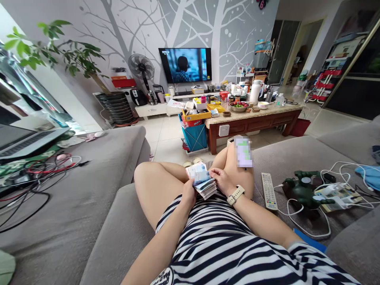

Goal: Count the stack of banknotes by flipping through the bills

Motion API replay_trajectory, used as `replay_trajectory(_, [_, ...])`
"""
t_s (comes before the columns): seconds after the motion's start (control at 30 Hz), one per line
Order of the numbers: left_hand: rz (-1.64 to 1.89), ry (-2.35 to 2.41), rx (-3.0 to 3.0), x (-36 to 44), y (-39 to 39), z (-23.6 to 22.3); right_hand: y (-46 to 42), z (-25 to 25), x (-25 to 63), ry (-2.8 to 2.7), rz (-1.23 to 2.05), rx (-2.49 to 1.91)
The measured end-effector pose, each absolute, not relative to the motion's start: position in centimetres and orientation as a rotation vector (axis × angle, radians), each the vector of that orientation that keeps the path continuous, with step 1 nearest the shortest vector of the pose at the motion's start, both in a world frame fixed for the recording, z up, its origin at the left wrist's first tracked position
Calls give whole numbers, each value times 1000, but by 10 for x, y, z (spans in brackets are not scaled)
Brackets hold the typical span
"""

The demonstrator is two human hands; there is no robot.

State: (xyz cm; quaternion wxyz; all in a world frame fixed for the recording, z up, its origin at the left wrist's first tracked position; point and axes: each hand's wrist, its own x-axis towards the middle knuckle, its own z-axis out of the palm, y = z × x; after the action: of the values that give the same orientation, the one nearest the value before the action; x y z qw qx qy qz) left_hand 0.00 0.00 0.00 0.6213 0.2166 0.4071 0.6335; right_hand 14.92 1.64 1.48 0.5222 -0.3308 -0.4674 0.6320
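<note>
A thick stack of small printed paper cards point(207, 189), white with pale blue and pinkish prints, is above my lap. My left hand point(189, 193) is closed around the stack's left edge. On the right, my right hand point(222, 181), with a cream watch point(236, 195) on its wrist, pinches the upper right edge of a card. Some cards fan out at the far end; what is printed on them is too small to read. A phone with a blurred screen point(243, 152) rests on my right thigh, beyond the right hand.
On the sofa at right lie a remote control point(268, 191), a dark green figure point(303, 190) and a power strip point(338, 196) with white cables. To the left are a laptop point(29, 138) and tangled cables point(44, 174). Ahead stands a crowded coffee table point(252, 126) beside a blue bin point(194, 136).
</note>
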Motion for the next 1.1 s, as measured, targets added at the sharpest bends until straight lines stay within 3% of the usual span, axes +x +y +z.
replay_trajectory(1.1, [1492, 924, 397, 1, 2, 0, 21, 17, 149, -1155, 1440, -781])
